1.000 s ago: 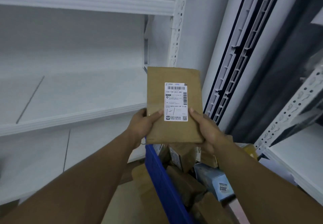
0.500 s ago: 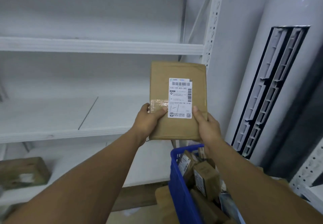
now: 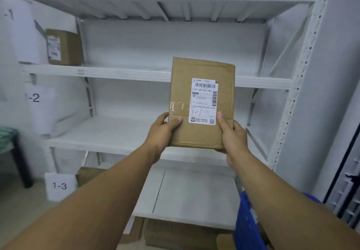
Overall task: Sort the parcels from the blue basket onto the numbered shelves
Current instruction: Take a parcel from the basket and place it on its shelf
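White shelves (image 3: 124, 73) fill the wall ahead, their tiers marked by paper signs along the left of the frame: "1-3" (image 3: 59, 185) low down, one ending "-2" (image 3: 34, 98) at mid-height, and one ending "-1" (image 3: 9, 13) at the upper left. A box (image 3: 63, 47) sits on that upper tier, just beside its sign.

At centre frame a flat brown parcel (image 3: 201, 136) is held upright in the air before the shelves, touching none of them, with its label (image 3: 204, 91) facing the person. Both hands grip its lower corners. The left hand (image 3: 162, 132) has its thumb on the front below the tape, and the right hand (image 3: 231, 134) has its thumb at the label's bottom edge. The fingers are hidden behind. The basket (image 3: 247, 224) shows only as a blue rim at the lower right.

From where I stand, the step is reading the label to choose a tier. The handwritten mark near the label's foot looks like "1-1", though I wouldn't swear to it. It would be wise to keep the right thumb off that writing and check the mark against the signs before reaching. Then slide the parcel in flat with the label outward, beside the box rather than on it, and let go only once the shelf carries it.
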